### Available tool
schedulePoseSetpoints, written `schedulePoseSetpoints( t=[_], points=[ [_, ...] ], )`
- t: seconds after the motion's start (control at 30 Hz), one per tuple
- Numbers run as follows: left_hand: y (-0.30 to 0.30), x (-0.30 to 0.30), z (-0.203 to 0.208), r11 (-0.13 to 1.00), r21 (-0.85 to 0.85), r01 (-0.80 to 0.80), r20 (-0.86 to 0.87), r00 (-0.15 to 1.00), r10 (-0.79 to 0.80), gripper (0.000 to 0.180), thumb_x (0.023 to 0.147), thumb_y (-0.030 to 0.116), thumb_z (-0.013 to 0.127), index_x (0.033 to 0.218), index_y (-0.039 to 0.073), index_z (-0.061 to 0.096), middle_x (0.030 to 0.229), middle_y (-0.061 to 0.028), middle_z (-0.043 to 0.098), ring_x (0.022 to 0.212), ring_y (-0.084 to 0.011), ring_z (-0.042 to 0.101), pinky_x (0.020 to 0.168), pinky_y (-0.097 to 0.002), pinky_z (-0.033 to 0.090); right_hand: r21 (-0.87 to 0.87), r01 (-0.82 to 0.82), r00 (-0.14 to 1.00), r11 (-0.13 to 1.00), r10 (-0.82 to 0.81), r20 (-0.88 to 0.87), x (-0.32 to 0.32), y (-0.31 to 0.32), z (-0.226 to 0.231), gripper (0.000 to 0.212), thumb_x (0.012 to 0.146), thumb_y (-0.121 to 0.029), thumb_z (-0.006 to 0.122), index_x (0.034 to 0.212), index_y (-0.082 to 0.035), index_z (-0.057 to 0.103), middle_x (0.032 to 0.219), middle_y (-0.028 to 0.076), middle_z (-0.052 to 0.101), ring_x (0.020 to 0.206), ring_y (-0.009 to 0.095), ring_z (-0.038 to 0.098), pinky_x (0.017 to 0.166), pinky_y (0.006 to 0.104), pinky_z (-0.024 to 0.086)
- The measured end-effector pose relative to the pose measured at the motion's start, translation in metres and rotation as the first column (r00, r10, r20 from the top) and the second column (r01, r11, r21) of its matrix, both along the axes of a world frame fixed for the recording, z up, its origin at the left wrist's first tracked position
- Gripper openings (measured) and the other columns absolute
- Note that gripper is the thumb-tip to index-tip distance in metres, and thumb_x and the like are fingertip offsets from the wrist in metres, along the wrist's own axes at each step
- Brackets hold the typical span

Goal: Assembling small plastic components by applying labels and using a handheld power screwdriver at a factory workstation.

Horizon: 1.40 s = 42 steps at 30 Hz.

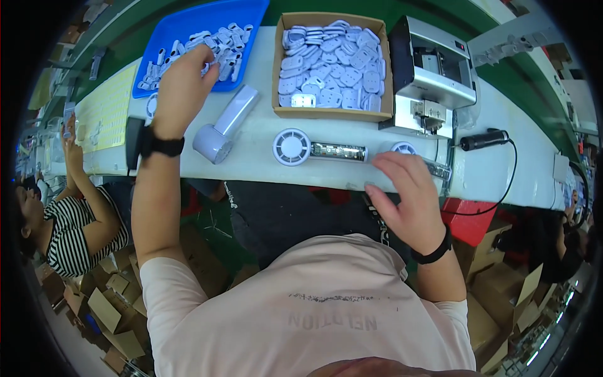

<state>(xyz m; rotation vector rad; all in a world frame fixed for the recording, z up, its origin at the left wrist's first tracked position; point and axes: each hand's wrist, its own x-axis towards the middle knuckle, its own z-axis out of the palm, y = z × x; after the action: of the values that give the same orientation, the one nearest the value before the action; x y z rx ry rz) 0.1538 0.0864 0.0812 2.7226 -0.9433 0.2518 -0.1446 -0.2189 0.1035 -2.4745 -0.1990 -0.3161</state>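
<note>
My left hand (183, 85) reaches over the blue tray (250, 78), its fingers bent down among small white plastic parts (221, 41). Thumb and forefinger look apart, though the other fingertips are hidden. Over the table's near edge is my right hand (408, 198), fingers spread and nothing in them. Just beyond it lies a handheld fan (404, 148), partly covered by that hand. Left of this rests another handheld fan (292, 147), its round head face up and its handle open on a circuit board (339, 151). A closed white fan (227, 124) lies at an angle nearer my left wrist.
A cardboard box (333, 114) of white flat parts stands behind the fans. Beside it is a silver-black machine (433, 66), with a corded black electric screwdriver (483, 139) to its right. A red bin (466, 221) sits below the edge. Another person (78, 220) works at left.
</note>
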Motion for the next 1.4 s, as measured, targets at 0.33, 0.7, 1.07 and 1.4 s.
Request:
schedulePoseSetpoints(
  t=[0.33, 0.7, 1.07, 1.4],
  points=[
    [-0.068, -0.161, 0.004, 0.698, -0.205, 0.687, 0.333, 0.719, -0.610, 0.027, 0.070, 0.006, 0.076, 0.096, 0.006, 0.067, 0.097, -0.0095, 0.069, 0.082, -0.0233, 0.067, 0.073, -0.0373, 0.055, 0.215, -0.135, 0.974, 0.967, 0.170, -0.152, 0.026, 0.015, -0.010, 0.031, 0.089, -0.008, 0.079, 0.119, -0.003, 0.073, 0.109, 0.014, 0.071, 0.093, 0.032, 0.069, 0.079, 0.0374, 0.056],
    [-0.075, -0.146, -0.021, 0.832, -0.403, 0.383, -0.137, 0.873, -0.468, 0.034, 0.078, 0.018, 0.085, 0.106, 0.005, 0.071, 0.108, -0.0102, 0.068, 0.104, -0.0341, 0.062, 0.091, -0.0447, 0.051, -0.099, -0.111, 0.993, 0.989, 0.107, -0.045, 0.054, 0.019, -0.021, 0.021, 0.085, -0.009, 0.077, 0.105, -0.005, 0.073, 0.096, 0.012, 0.067, 0.090, 0.033, 0.067, 0.078, 0.0442, 0.055],
    [-0.064, -0.140, -0.028, 0.783, -0.412, 0.467, -0.201, 0.791, -0.578, 0.029, 0.079, 0.000, 0.080, 0.106, -0.001, 0.068, 0.111, -0.0154, 0.064, 0.107, -0.0390, 0.060, 0.094, -0.0461, 0.049, -0.072, -0.053, 0.997, 0.996, 0.056, 0.051, 0.049, 0.039, -0.043, 0.008, 0.079, -0.011, 0.073, 0.081, -0.009, 0.066, 0.090, 0.007, 0.059, 0.092, 0.028, 0.060, 0.082, 0.0394, 0.051],
    [-0.068, -0.136, -0.030, 0.768, -0.406, 0.496, -0.221, 0.761, -0.609, 0.031, 0.079, -0.001, 0.081, 0.108, -0.001, 0.070, 0.110, -0.0142, 0.065, 0.106, -0.0375, 0.061, 0.091, -0.0459, 0.050, -0.045, -0.057, 0.998, 0.997, 0.058, 0.017, 0.041, 0.026, -0.045, 0.011, 0.085, -0.016, 0.073, 0.080, -0.008, 0.067, 0.089, 0.007, 0.058, 0.091, 0.027, 0.059, 0.082, 0.0385, 0.052]
  ],
)
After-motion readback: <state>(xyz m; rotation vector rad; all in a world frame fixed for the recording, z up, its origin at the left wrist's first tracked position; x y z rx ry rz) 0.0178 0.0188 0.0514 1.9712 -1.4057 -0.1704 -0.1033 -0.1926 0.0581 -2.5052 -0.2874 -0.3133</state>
